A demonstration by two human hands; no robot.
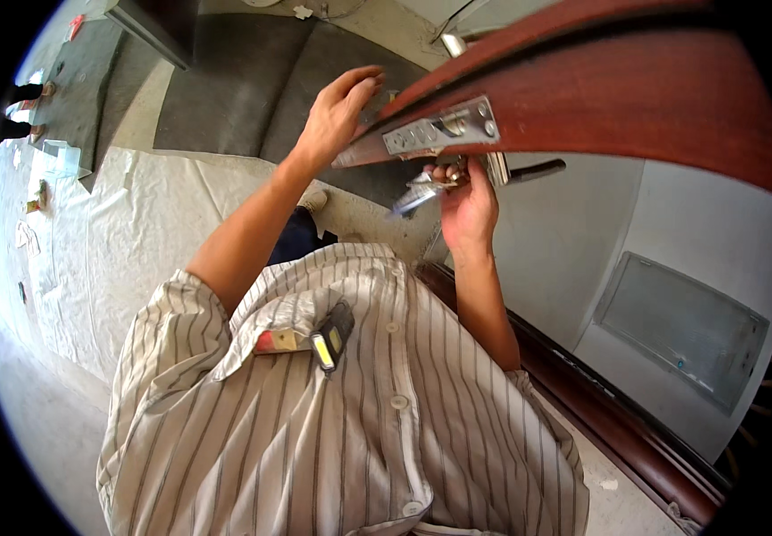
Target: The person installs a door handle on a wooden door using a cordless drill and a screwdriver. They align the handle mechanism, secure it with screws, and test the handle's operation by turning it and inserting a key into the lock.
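Observation:
A reddish-brown wooden door (600,89) stands edge-on before me, with a metal lock plate (439,130) set into its edge. My right hand (470,213) is closed around a bunch of keys (420,190), just below the lock plate on the door's near face. Motion blurs some of the keys. Beside that hand a dark lever handle (536,171) juts to the right. My left hand (339,112) is at the door's far side, its fingers loosely curved and apart, with nothing seen in them. A small brass-coloured part (392,95) shows past its fingertips.
Dark grey mats (234,80) and a pale sheet (171,196) cover the floor at left. Another person's legs (24,112) show at far left. A dark red door frame (582,402) runs along the right, near a grey wall panel (685,322). A small lamp (330,338) hangs from my shirt pocket.

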